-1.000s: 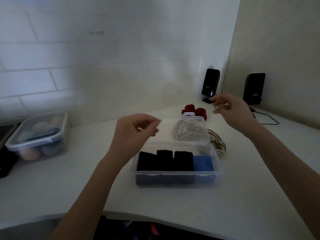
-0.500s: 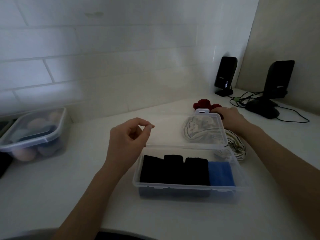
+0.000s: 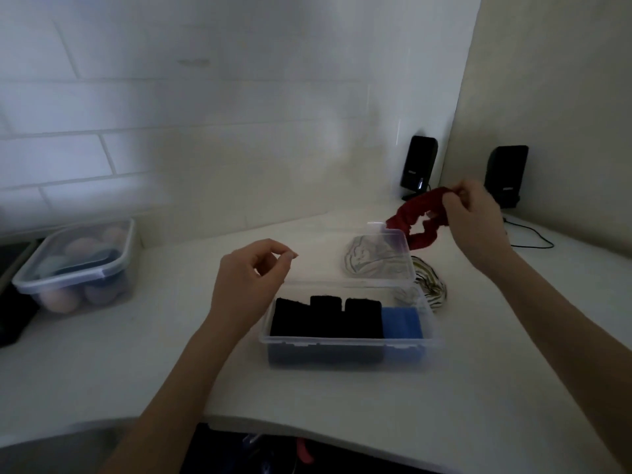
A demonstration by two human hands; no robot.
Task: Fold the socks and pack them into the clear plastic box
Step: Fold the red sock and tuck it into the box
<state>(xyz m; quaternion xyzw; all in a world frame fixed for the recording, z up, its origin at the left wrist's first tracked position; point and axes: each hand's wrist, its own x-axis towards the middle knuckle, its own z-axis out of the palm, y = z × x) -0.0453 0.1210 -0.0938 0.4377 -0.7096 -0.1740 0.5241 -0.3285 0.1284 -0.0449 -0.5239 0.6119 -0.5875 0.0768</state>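
The clear plastic box [image 3: 345, 347] stands open on the white table, its lid [image 3: 379, 258] tipped back. Inside sit three folded black socks [image 3: 325, 319] and a folded blue sock [image 3: 402, 323] at the right end. My right hand [image 3: 475, 220] grips a red sock [image 3: 415, 220] and holds it in the air behind the lid. My left hand [image 3: 253, 278] hovers left of the box, fingers loosely curled, holding nothing. A striped sock [image 3: 431, 285] lies on the table right of the lid, partly behind it.
A lidded plastic container [image 3: 78, 265] with rounded items stands at the far left. Two black speakers [image 3: 419, 165] [image 3: 506, 174] with cables stand in the back right corner. The table's curved front edge runs below the box.
My right hand reached down to the red sock behind the lid, took hold of it and lifted it off the table. My left hand stayed hovering left of the box.
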